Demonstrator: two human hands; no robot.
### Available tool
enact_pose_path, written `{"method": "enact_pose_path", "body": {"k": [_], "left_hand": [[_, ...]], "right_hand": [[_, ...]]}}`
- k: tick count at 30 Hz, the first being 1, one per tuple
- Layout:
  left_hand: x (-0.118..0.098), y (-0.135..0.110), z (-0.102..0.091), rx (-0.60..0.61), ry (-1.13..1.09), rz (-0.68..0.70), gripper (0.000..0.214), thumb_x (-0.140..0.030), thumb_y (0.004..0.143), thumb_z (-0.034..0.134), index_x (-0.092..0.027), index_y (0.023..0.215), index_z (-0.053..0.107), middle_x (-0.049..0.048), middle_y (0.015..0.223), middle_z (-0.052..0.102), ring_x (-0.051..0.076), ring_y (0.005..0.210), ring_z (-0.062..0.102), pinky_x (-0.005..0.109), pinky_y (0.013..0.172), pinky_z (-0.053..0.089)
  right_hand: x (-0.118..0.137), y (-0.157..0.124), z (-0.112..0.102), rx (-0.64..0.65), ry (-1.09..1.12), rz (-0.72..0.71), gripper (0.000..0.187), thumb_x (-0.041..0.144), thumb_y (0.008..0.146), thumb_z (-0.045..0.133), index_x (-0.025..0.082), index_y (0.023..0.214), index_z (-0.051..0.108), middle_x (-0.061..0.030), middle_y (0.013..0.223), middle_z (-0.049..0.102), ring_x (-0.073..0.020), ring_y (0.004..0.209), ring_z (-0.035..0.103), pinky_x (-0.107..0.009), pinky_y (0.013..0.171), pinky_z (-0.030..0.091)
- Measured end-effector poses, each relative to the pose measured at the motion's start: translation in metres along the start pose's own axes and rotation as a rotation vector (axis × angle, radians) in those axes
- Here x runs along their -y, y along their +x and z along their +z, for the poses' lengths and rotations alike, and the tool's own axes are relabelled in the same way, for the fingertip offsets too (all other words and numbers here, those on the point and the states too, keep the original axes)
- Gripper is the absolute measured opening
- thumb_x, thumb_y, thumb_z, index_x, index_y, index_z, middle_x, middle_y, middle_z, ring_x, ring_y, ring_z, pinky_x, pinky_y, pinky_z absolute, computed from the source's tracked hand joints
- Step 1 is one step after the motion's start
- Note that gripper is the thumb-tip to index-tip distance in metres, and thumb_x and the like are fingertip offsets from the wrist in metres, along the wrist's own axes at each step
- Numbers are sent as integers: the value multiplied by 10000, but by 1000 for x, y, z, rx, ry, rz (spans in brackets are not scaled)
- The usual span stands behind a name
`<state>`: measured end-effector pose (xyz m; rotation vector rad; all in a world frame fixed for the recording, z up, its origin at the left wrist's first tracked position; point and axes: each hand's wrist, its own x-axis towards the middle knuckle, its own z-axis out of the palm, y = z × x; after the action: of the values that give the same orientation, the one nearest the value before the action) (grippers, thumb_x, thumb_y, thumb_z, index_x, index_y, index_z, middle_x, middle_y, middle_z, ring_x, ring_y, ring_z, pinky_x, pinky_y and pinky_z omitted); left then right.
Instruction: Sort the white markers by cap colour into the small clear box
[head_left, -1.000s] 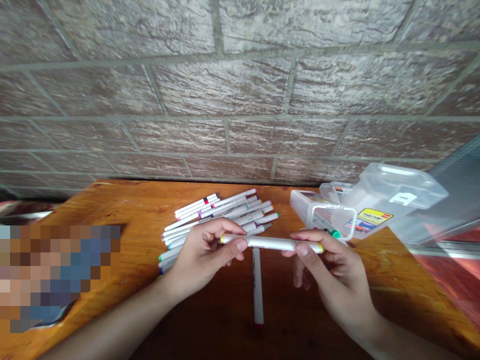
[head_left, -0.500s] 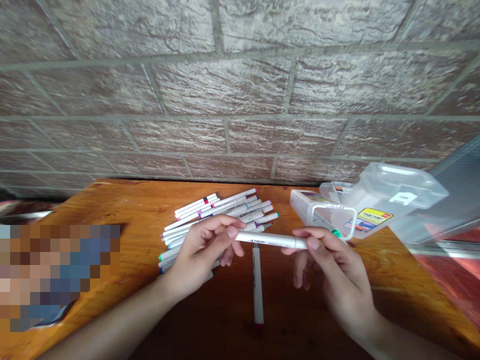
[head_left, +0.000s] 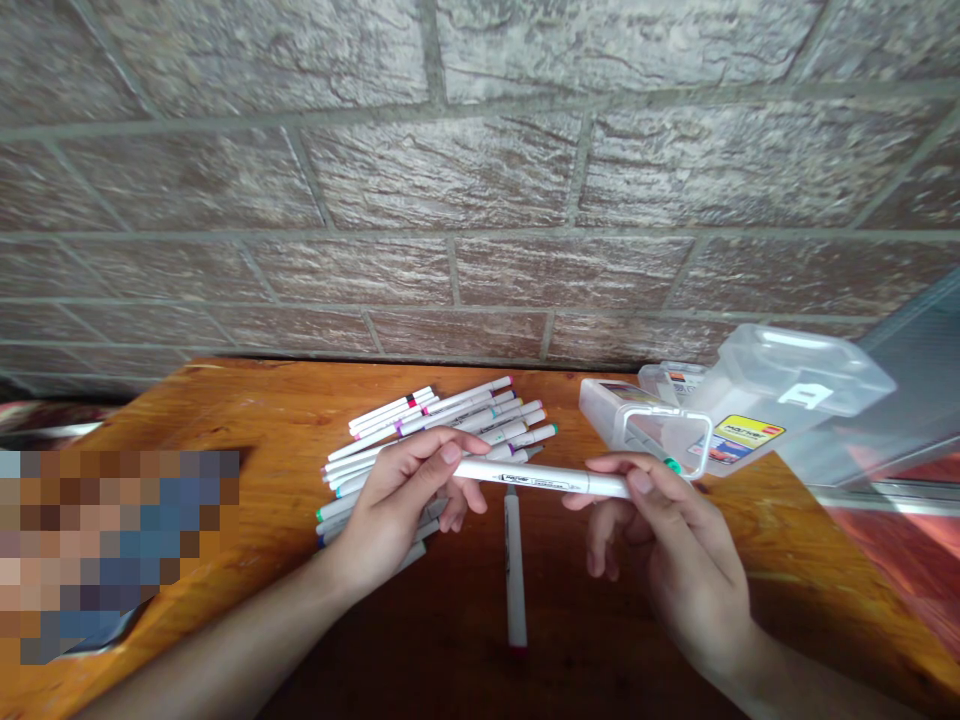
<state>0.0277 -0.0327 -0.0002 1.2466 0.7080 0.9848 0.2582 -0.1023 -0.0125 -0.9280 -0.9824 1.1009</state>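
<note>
Two-handed pinch on a white plastic marker, level above the orange wooden table: left hand closed on one end, right hand on the other. End grips leave the printed barrel exposed. Loose marker pile behind; clear plastic case right.

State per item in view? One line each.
held marker: level, off the table, gripped near both ends
left hand: closed on held marker
right hand: closed on held marker
marker pile: lying loose on table
single marker: flat on table, untouched
plastic case: open, lid swung back
</note>
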Motion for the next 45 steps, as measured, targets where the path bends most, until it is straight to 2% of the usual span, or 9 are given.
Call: {"method": "enact_pose_path", "body": {"k": [14,24,26,31,39,45], "left_hand": [[5,0,-3,5,36,36,321,-426,1019,643,-132,1034,770,43,653,754,93,488,552,193,483,426],[5,0,-3,-9,109,67,363,-441,1012,650,-122,915,794,55,627,760,83,465,536,185,470,429],[6,0,-3,-2,134,71,347,-435,1015,648,-130,950,799,52,639,765,83,473,545,182,478,440],[6,-2,-5,31,215,70,269,-399,993,691,-161,1061,796,31,675,761,79,500,559,171,492,457],[7,-2,-2,0,230,60,152,-285,894,806,-169,992,794,11,684,751,80,519,598,149,484,478],[4,0,0,-18,270,170,96,-177,833,839,-155,923,811,11,679,749,83,518,601,160,481,468]], "right_hand": [[-4,0,-3,26,-40,-21,242,426,1056,602,249,1101,759,-50,838,810,-126,430,665,-203,391,504],[-3,-1,-3,41,-176,-67,160,368,1009,700,258,1123,715,-53,865,829,-122,410,654,-212,384,523],[-2,-1,-3,42,-189,-68,163,370,1008,699,253,1120,713,-58,862,833,-126,410,655,-217,381,525],[-2,0,-2,42,-206,-78,163,375,1006,701,242,1099,718,-59,841,835,-125,402,654,-211,376,528],[0,-1,-1,51,-229,-92,133,342,983,732,225,1045,720,-47,791,829,-102,404,651,-170,391,532],[-1,0,-1,45,-234,-72,139,320,934,787,215,993,717,7,626,742,-108,392,631,-169,385,512]]}}
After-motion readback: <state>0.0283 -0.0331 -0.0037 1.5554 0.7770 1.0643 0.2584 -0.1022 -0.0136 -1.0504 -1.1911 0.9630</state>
